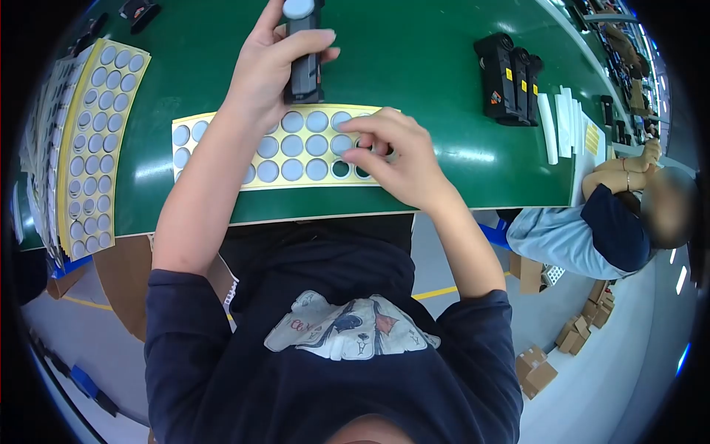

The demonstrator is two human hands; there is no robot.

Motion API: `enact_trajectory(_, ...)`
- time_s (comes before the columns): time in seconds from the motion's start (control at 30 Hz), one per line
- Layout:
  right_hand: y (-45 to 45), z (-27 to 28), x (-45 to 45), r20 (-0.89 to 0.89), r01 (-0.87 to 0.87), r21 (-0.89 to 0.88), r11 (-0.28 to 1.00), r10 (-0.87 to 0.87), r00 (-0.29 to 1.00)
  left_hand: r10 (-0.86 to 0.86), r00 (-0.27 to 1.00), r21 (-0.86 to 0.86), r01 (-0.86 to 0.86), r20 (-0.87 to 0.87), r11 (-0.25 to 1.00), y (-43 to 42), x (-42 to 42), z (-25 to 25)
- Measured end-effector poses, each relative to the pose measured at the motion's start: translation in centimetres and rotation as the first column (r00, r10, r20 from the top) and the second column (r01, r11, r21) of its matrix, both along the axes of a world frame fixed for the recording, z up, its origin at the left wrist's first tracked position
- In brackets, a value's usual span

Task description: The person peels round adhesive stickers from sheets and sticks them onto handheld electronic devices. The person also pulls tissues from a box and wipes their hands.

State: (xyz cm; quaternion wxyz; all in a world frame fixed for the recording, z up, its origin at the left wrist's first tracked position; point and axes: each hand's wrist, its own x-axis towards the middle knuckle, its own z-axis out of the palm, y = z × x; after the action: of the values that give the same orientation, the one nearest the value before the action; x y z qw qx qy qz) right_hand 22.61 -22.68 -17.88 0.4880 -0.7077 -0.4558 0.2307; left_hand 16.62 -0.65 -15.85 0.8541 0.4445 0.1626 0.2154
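My left hand (275,63) is wrapped round a black elongated device (305,66) with a round pale-grey pad (299,8) on its far end. Below it on the table lies a yellow-edged sheet (277,183) bearing rows of round grey pads. My right hand (399,159) hovers over the right part of this sheet, thumb and index finger apart beside one grey pad (341,143). Several cells near those fingers show green table through them. My left forearm hides part of the sheet, and my right hand covers its right end.
More yellow-edged pad sheets (86,118) are stacked at the left of the green table (414,66). Several black devices (506,81) with yellow labels stand at the right, near white strips (566,122). A co-worker (614,214) sits at the right; cardboard boxes (534,370) rest on the floor.
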Motion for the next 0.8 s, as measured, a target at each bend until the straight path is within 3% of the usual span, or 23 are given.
enact_trajectory(0.07, 0.2, -0.7, -0.6, 0.443, -0.021, -0.107, 0.994, 0.067, 0.894, -0.032, 0.999, -0.074, 0.035, 0.036, 0.997, -0.2, 0.2, -0.9)
enact_trajectory(0.13, 0.3, -1.0, -1.2, 0.442, -0.001, -0.125, 0.992, 0.057, 0.895, -0.052, 0.996, -0.145, 0.061, 0.068, 0.988, -0.3, 0.2, -1.2)
enact_trajectory(0.2, 0.2, -1.2, -1.6, 0.585, 0.025, -0.166, 0.986, 0.078, 0.807, -0.082, 0.99, -0.332, 0.116, 0.115, 0.936, -0.6, 0.2, -1.5)
enact_trajectory(0.27, -0.2, -1.8, -2.1, 0.591, 0.042, -0.146, 0.988, 0.053, 0.805, -0.044, 0.995, -0.311, 0.071, 0.094, 0.948, -1.1, -0.4, -1.6)
enact_trajectory(0.3, -0.3, -2.1, -2.1, 0.6, 0.038, -0.085, 0.996, 0.021, 0.799, -0.103, 0.97, -0.294, 0.166, 0.22, 0.941, -1.3, -0.9, -1.7)
enact_trajectory(0.37, -0.1, -2.3, -1.4, 0.581, 0.023, 0.027, 0.999, -0.035, 0.813, -0.139, 0.959, -0.214, 0.194, 0.248, 0.957, -1.6, -1.1, -0.9)
enact_trajectory(0.4, -0.3, -2.8, -1.1, 0.55, 0.018, 0.076, 0.997, -0.057, 0.834, -0.103, 0.983, -0.169, 0.129, 0.152, 0.977, -2.1, -0.7, -0.3)
enact_trajectory(0.47, -1.0, -1.3, -1.1, 0.297, 0.017, 0.064, 0.998, -0.035, 0.954, -0.216, 0.941, -0.197, 0.27, 0.259, 0.942, -1.4, -1.2, -1.3)
enact_trajectory(0.5, -0.9, -0.7, -1.9, -0.086, 0.154, 0.212, 0.965, -0.138, 0.987, -0.219, 0.936, -0.262, 0.293, 0.277, 0.92, -1.4, -1.4, -1.2)
enact_trajectory(0.53, 0.4, 0.4, -2.0, -0.294, 0.285, 0.428, 0.858, -0.166, 0.941, -0.198, 0.952, -0.287, 0.262, 0.235, 0.921, -1.9, -1.5, -0.3)
enact_trajectory(0.6, 2.1, 5.1, -1.8, -0.611, 0.544, 0.422, 0.725, -0.216, 0.762, -0.235, 0.931, -0.266, 0.311, 0.281, 0.913, -2.3, -2.1, 0.0)
enact_trajectory(0.67, 2.8, 7.4, 0.2, -0.603, 0.457, 0.45, 0.767, -0.115, 0.789, -0.276, 0.908, -0.261, 0.362, 0.314, 0.895, -2.3, -2.5, -0.6)
enact_trajectory(0.73, 4.1, 9.5, 0.4, -0.793, 0.324, 0.297, 0.898, 0.043, 0.608, -0.278, 0.907, -0.3, 0.373, 0.315, 0.878, -2.7, -2.9, -0.4)
enact_trajectory(0.8, 4.8, 9.4, 0.4, -0.834, 0.315, 0.214, 0.925, 0.005, 0.551, -0.299, 0.926, -0.262, 0.355, 0.231, 0.897, -2.9, -3.2, -0.2)
